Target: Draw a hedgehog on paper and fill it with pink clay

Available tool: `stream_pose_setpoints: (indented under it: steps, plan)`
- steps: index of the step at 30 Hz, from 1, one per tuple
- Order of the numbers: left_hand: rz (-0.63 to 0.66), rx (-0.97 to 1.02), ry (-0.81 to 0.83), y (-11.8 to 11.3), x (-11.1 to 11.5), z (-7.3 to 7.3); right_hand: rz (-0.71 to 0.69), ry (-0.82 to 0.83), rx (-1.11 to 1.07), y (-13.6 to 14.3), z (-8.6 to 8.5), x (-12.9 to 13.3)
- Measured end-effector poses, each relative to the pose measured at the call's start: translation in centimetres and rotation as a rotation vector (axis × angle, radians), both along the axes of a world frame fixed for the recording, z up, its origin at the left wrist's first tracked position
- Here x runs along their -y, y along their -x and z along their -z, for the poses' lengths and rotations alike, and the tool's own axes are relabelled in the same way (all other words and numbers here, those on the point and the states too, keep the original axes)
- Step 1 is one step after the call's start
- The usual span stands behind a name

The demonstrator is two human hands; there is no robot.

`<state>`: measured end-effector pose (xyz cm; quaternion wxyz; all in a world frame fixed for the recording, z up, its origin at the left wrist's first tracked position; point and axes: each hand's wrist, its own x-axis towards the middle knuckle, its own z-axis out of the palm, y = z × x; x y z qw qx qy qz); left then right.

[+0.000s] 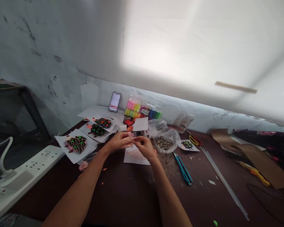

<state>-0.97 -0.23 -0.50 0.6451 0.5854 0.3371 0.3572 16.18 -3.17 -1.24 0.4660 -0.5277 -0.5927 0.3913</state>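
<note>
L hand (120, 141) and R hand (145, 148) meet fingertip to fingertip over a dark table (132, 195), pinching a small, pale pinkish piece (132, 140) btwn them, exact shape unclear, just above a white sheet w/ an orange-red line drawing (136, 155) of a spiky animal. To the person's R sit a clear plastic bag (176, 135) of striped seeds (164, 143), a teal-handled tool (183, 168) and red-and-yellow scissors (195, 140); to the L are seed-covered hedgehog pics (77, 144), w/ a multicolored clay pack (144, 111) behind, nr the wall (172, 110).
</note>
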Motion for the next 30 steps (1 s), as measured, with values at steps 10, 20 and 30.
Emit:
stream_pose_setpoints:
  steps: [10, 20, 30]
  plan:
    - [-0.177, -0.266, -0.251, 0.6, -1.4, 1.5, -0.034, 0.285, -0.49, -0.1, -1.4, 0.5]
    - [-0.466, -1.095, -0.715, 0.8, -0.8, 1.7, -0.03, 0.227, -0.433, -0.3, -0.7, 0.4]
    - [-0.279, -0.26, -0.496, -1.4, -1.2, 2.0, -0.07, 0.223, -0.504, -0.3, -0.1, 0.2]
